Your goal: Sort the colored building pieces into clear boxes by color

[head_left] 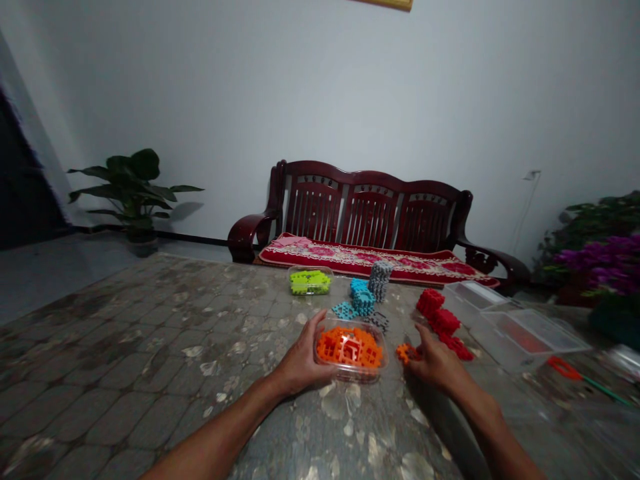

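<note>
My left hand [307,350] grips the left side of a clear plastic container [353,379] on the table. Inside it lie several orange interlocking building pieces [345,350]. Just right of the container, my right hand [433,357] has its fingers on an orange building piece [404,353] low over the table; the fingertips are partly hidden. Beyond the container stand stacked blue pieces [363,298], with flat blue pieces [344,310] and dark grey pieces [379,321] lying close by. A tall stack of grey pieces [381,280] rises behind them. Red pieces [443,321] lie past my right hand.
Another clear container with green pieces [310,283] stands at the table's far edge. Open clear plastic boxes [530,333] and an orange-handled tool [565,368] lie to the right. A wooden bench [370,207] stands behind the patterned table [165,373], and purple flowers [610,263] are at far right.
</note>
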Available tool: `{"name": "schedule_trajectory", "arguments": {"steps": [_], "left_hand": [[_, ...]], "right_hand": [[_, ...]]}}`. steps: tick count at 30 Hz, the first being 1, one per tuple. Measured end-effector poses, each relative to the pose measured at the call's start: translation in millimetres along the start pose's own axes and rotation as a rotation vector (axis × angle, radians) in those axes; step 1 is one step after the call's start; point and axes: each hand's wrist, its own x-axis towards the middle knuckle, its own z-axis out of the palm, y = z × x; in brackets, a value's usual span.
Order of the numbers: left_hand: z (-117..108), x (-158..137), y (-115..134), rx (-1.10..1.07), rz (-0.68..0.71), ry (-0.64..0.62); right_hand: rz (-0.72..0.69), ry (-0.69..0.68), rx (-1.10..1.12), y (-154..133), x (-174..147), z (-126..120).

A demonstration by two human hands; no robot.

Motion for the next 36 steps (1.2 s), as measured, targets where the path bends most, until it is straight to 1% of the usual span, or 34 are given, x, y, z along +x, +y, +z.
{"name": "schedule_trajectory", "arguments": {"steps": [3,5,7,9,12,16,18,20,23,25,29,31,33,36], "left_hand": [[-0.1,0.1,0.8,0.006,0.009,-0.002],[-0.5,-0.1,2.9,0.020,0.008,0.002],[-0.8,-0.5,5.4,0.041,0.009,0.004],[-0.7,-0.7,7.1,0.035,0.009,0.000],[0.8,-0.7,6.1,-0.037,0.010,-0.021],[2.6,-0.3,0.9,-0.102,0.002,-0.015],[2.2,-0.2,-0.6,-0.080,0.002,0.000],[1.2,-0.2,-0.1,-0.035,0.012,0.011],[-0.2,-0.3,3.0,0.021,0.020,0.003],[-0.5,-0.4,4.9,0.036,0.018,-0.003],[-0.3,-0.3,7.1,0.037,0.011,0.007],[-0.5,-0.3,8.6,0.030,-0.001,0.008],[-0.8,-0.5,10.7,0.029,-0.004,0.014],[-1.4,-1.0,13.5,0.025,-0.002,0.033]], "right_hand": [[0.024,0.027,0.138,0.0,1.8,-8.7],[-0.011,0.044,0.239,-5.9,2.5,-16.6],[-0.094,0.044,0.319,-18.5,2.5,-25.6],[-0.185,0.031,0.367,-37.0,2.1,-34.4],[-0.318,0.009,0.390,-69.0,3.3,-43.9],[-0.446,-0.016,0.375,-101.5,11.2,-42.2],[-0.479,-0.024,0.356,-108.2,16.0,-35.9],[-0.500,-0.024,0.370,-108.5,18.8,-28.9],[-0.488,-0.014,0.444,-101.9,17.4,-22.1],[-0.478,0.016,0.462,-96.8,13.7,-20.4],[-0.472,0.170,0.485,-88.0,6.1,-14.7],[-0.395,0.258,0.580,-81.6,2.9,-6.5],[-0.276,0.325,0.706,-72.4,-1.3,6.1],[-0.124,0.363,0.827,-55.8,-10.5,28.9]]}}
